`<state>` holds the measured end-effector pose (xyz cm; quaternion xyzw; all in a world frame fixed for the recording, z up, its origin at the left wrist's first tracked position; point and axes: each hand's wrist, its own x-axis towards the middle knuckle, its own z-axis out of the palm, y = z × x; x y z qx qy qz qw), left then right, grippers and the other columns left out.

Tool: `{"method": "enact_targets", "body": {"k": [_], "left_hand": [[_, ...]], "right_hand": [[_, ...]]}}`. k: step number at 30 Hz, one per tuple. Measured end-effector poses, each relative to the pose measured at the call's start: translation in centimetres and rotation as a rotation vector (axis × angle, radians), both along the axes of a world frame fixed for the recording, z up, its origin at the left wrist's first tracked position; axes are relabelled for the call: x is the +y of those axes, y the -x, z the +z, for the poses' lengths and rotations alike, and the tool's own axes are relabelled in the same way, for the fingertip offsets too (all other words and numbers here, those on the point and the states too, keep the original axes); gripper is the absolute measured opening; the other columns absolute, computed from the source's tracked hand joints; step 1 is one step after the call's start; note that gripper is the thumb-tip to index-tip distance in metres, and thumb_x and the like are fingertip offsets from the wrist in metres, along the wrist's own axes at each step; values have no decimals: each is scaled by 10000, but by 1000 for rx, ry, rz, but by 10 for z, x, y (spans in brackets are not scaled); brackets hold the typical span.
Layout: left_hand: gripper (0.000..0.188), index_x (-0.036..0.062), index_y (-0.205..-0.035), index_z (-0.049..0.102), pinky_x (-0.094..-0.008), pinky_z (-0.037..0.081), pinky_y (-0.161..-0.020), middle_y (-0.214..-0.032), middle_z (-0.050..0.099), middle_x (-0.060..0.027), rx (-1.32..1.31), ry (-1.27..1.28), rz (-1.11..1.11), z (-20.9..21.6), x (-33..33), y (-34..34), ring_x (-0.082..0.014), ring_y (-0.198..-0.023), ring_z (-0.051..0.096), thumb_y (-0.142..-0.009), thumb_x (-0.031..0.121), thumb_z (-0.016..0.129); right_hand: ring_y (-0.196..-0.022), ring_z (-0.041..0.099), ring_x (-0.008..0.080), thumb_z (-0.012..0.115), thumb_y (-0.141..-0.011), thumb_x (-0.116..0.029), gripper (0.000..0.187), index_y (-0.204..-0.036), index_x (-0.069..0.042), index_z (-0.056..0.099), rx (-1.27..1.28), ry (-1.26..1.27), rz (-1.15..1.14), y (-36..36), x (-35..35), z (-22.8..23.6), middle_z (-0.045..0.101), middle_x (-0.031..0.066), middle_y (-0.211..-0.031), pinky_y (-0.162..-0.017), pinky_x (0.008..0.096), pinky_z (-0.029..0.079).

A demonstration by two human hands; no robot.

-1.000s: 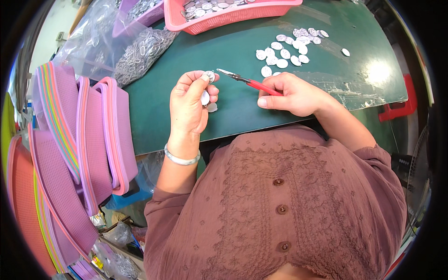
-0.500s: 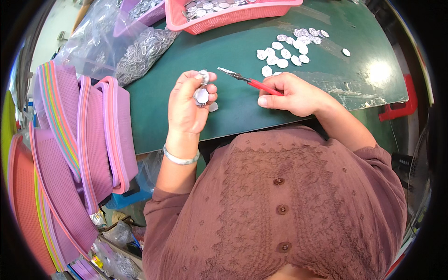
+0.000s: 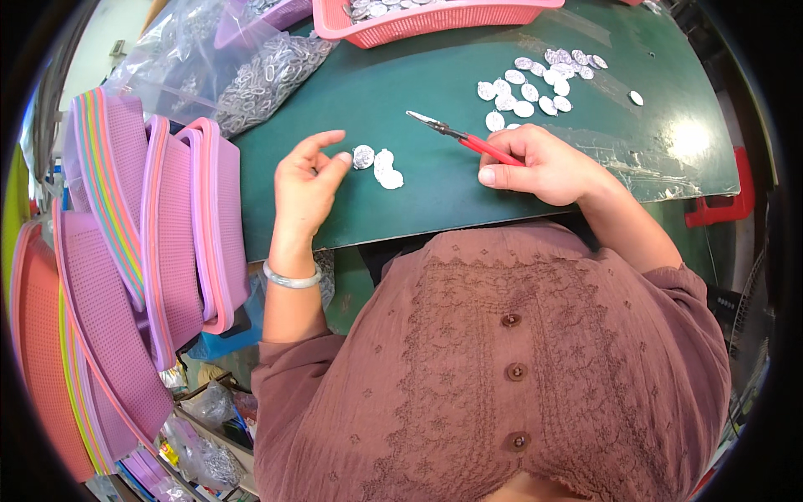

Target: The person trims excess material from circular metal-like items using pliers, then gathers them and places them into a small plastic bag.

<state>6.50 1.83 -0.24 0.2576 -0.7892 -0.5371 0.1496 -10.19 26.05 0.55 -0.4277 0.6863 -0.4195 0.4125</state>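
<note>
My left hand (image 3: 303, 186) is open above the table's near left part, with thumb and fingers apart and nothing in it. Just right of its thumb tip lies a round silver medal-like disc (image 3: 363, 156). A small group of similar pale discs (image 3: 390, 177) rests beside that one, partly overlapping. My right hand (image 3: 542, 166) is closed around the red handles of a pair of pliers (image 3: 465, 138). The slim metal jaws point up and left, over bare green tabletop, apart from any disc. Beyond the right hand, several loose silver oval discs (image 3: 524, 109) lie scattered.
A pink basket (image 3: 443, 30) of discs stands at the table's far side. Left of it, a clear plastic bag (image 3: 268, 88) holds many metal clips. Stacked purple and pink baskets (image 3: 219, 217) crowd the left. The green table's (image 3: 435, 201) near edge runs before my body.
The discs that my left hand held now lie on the table. That hand has opened and drawn back to the left. My right hand still grips the pliers.
</note>
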Motion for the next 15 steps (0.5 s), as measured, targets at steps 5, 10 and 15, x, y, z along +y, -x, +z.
{"method": "enact_targets", "body": {"k": [5, 10, 15], "left_hand": [[224, 34, -937, 654, -184, 288, -479, -578, 405, 75, -136, 496, -193, -1, 4, 4, -22, -523, 342, -715, 9, 666], [73, 19, -800, 601, -182, 293, -466, -626, 461, 43, -112, 203, -102, -7, 3, 5, -27, -507, 349, -746, 17, 650], [106, 19, -879, 536, -164, 320, -431, -723, 588, -50, 88, -511, -39, 9, 15, 14, -35, -496, 418, -810, 65, 601]], "right_hand": [[-617, 406, 79, 632, -810, -274, 267, -782, -16, 572, -22, -34, -3, -1, 0, 6, 468, -23, -642, -551, 244, 339], [-649, 424, 97, 626, -813, -262, 261, -787, -8, 572, 5, -29, 22, 0, 0, 3, 488, 0, -683, -570, 255, 348], [-657, 424, 117, 621, -816, -255, 266, -772, 0, 563, 44, -53, 50, -2, -1, 5, 481, 20, -706, -580, 265, 353]]}}
